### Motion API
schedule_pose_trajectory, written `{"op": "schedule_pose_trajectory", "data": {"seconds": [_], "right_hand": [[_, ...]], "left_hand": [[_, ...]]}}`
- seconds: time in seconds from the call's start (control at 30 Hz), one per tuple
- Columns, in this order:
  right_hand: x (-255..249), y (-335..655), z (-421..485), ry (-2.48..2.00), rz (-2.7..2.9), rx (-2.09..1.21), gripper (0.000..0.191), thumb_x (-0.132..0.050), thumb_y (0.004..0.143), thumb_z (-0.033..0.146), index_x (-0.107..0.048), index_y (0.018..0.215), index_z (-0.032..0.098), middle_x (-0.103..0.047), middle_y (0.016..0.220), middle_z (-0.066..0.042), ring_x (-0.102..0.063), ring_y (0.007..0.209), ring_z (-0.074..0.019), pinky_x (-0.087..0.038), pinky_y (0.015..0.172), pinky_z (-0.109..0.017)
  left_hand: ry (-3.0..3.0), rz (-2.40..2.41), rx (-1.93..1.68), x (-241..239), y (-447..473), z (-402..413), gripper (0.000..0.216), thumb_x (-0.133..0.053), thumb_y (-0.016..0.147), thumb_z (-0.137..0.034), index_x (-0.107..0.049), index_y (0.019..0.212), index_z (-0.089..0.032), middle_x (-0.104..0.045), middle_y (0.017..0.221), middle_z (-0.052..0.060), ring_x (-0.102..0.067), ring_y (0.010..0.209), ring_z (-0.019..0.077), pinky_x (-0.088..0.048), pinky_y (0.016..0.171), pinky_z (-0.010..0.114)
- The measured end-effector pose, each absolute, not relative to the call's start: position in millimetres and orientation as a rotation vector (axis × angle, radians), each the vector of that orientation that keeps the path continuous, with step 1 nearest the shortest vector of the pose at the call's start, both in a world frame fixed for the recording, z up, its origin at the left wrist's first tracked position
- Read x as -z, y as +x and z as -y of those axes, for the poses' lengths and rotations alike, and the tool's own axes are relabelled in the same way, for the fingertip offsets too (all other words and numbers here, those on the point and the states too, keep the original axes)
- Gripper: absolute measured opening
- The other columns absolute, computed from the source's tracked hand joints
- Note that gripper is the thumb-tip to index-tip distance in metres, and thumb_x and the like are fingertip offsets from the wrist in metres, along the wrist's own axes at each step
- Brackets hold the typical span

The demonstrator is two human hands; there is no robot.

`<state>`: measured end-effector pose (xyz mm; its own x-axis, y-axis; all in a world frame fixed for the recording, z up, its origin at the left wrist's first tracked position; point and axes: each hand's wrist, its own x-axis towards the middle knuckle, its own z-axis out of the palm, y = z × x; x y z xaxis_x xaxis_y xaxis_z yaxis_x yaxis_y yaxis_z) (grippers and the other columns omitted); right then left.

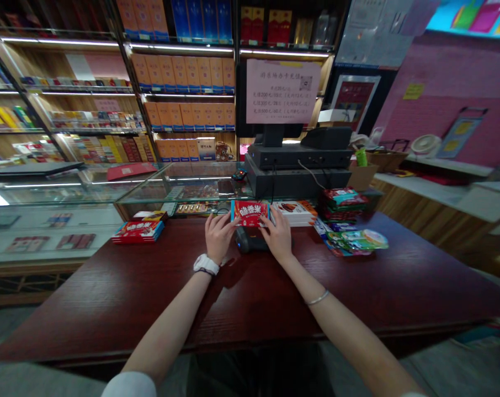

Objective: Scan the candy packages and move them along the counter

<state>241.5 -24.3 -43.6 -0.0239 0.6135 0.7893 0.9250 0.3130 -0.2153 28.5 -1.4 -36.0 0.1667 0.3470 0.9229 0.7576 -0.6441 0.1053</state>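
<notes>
Between my two hands is a red snack packet (250, 214) with white lettering and blue ends, its printed face toward me. My left hand (219, 234) grips its left end, and a white watch shows on that wrist. At the right end, my right hand (278, 231) has its fingers closed on the same packet. Directly below the packet, on the table, lies a black barcode scanner (250, 241) with a small blue light, partly covered by the right hand.
On the dark red table (150, 298), a stack of similar red packets (138, 231) lies left. White-and-orange boxes (297, 214), piled red packets (344, 204) and colourful bags (360, 241) lie right. Behind stand a glass display case (184, 190) and a monitor with a paper sign (281, 91).
</notes>
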Motion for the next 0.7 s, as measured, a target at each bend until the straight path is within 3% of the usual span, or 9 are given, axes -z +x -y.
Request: {"op": "schedule_pose_trajectory", "data": {"seconds": [0.1,0.23,0.5,0.7], "right_hand": [[33,233,29,-1.386,1.878,0.498,0.051,-0.066,0.087,0.021,-0.058,0.137,0.025,-0.038,0.158,-0.013,-0.030,0.148,-0.0348,-0.030,0.117,-0.060],[20,225,33,-1.364,2.018,0.525,0.065,-0.067,0.086,0.018,-0.047,0.146,0.034,-0.034,0.161,-0.010,-0.029,0.149,-0.0329,-0.021,0.119,-0.063],[12,226,34,-1.262,2.033,0.532,0.074,-0.067,0.084,0.011,-0.045,0.146,0.044,-0.041,0.153,-0.010,-0.039,0.143,-0.0353,-0.019,0.118,-0.068],[12,242,32,-1.256,1.959,0.549,0.072,-0.070,0.082,0.015,-0.047,0.144,0.041,-0.038,0.152,-0.011,-0.037,0.143,-0.0366,-0.017,0.117,-0.072]], "left_hand": [[-2.082,0.952,1.378,33,35,8,0.026,-0.064,0.092,-0.025,-0.073,0.113,-0.036,-0.073,0.123,0.002,-0.064,0.110,0.0225,-0.038,0.112,0.050],[-2.137,0.907,1.318,33,42,13,0.026,-0.063,0.092,-0.027,-0.072,0.114,-0.037,-0.072,0.124,0.001,-0.064,0.114,0.0235,-0.037,0.113,0.052],[-2.339,1.002,1.337,31,42,16,0.031,-0.059,0.095,-0.025,-0.069,0.120,-0.039,-0.071,0.127,0.002,-0.062,0.120,0.0241,-0.033,0.118,0.055],[-2.280,1.038,1.629,31,42,11,0.035,-0.062,0.093,-0.034,-0.061,0.127,-0.025,-0.071,0.124,0.008,-0.066,0.115,0.0219,-0.035,0.117,0.052]]}}
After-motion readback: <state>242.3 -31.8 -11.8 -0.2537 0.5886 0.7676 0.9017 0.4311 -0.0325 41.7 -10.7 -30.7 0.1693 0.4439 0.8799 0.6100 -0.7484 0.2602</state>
